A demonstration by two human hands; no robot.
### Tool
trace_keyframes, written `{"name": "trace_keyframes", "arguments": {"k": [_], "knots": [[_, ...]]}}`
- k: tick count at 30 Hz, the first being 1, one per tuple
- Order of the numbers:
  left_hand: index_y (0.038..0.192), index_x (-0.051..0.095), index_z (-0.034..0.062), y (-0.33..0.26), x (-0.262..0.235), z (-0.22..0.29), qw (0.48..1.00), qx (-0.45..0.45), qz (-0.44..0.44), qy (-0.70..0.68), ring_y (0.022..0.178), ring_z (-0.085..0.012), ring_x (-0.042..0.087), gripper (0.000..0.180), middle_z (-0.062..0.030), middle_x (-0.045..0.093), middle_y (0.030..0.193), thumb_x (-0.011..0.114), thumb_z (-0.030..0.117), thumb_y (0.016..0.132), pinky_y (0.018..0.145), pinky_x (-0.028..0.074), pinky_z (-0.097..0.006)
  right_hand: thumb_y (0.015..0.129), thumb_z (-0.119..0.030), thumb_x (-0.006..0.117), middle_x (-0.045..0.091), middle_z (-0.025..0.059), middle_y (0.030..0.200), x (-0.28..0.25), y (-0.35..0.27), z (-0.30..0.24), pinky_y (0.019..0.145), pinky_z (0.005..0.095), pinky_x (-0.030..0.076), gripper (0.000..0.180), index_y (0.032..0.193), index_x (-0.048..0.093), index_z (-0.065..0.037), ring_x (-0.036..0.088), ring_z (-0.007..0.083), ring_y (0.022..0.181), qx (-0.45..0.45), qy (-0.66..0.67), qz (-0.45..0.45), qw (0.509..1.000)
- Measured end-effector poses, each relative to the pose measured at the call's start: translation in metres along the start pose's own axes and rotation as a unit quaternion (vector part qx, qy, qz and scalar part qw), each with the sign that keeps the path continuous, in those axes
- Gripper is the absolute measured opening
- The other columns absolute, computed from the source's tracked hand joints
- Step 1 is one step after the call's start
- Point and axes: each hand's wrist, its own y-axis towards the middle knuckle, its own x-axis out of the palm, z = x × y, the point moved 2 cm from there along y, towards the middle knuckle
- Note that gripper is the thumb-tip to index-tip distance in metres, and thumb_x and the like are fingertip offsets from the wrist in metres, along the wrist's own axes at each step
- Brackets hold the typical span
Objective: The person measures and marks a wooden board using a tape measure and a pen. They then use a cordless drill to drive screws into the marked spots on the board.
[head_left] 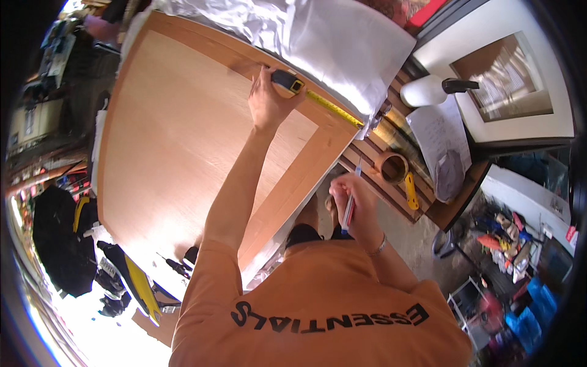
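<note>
My left hand (272, 104) is closed around a black-and-yellow tape measure (285, 81) near the far edge of a flat wooden panel (177, 116). From its case the yellow blade (333, 109) runs along the brown border to the panel's right corner. My right hand (356, 205) is off the panel, beside its right edge, with fingers wrapped round a slim pen-like tool (358, 173) in blue, white and red. The tool's narrow end points away from me; its exact kind is unclear. Crinkled white wrapping (342, 49) lies along the panel's far side.
On a slatted wooden bench at the right are a brown tape roll (391, 167), a yellow-handled tool (411, 191), a paper sheet (431, 125) and a white spray bottle (424, 91). A white-matted frame (520, 128) stands behind. Clutter covers the lower-right floor.
</note>
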Motion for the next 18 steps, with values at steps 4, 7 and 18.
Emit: {"name": "trace_keyframes", "arguments": {"k": [4, 7, 18], "knots": [[0.11, 0.051, 0.0054, -0.001, 0.033, -0.005, 0.997, 0.077, -0.019, -0.001, 0.125, -0.046, 0.053, 0.065, -0.0134, 0.064, 0.122, 0.087, 0.036, 0.066, 0.107, 0.036, -0.064, 0.093, -0.002, 0.065, 0.061, 0.0105, 0.077, 0.028, 0.013, 0.024, 0.061, 0.0298, 0.048, 0.007, 0.095, 0.058, -0.002, 0.06, 0.0216, 0.065, 0.039, -0.01, 0.058, 0.998], [0.111, 0.051, 0.0057, 0.002, 0.041, -0.013, 0.996, 0.085, -0.012, -0.012, 0.129, -0.046, 0.05, 0.065, -0.0119, 0.064, 0.124, 0.087, 0.036, 0.066, 0.111, 0.031, -0.065, 0.096, -0.007, 0.063, 0.061, 0.0093, 0.076, 0.045, 0.019, 0.032, 0.061, 0.0285, 0.048, 0.007, 0.096, 0.058, -0.002, 0.06, 0.0191, 0.065, 0.053, -0.007, 0.055, 0.997], [0.124, 0.055, 0.0065, 0.049, 0.022, -0.072, 0.995, 0.092, 0.019, 0.023, 0.13, -0.0384, 0.052, 0.077, -0.01, 0.062, 0.133, 0.09, 0.04, 0.065, 0.116, 0.022, -0.062, 0.106, -0.054, 0.027, 0.049, 0.0013, 0.077, 0.084, 0.071, 0.082, 0.072, 0.0265, 0.041, 0.062, 0.121, 0.057, -0.002, 0.046, 0.0102, 0.065, 0.074, 0.026, 0.149, 0.986]]}}
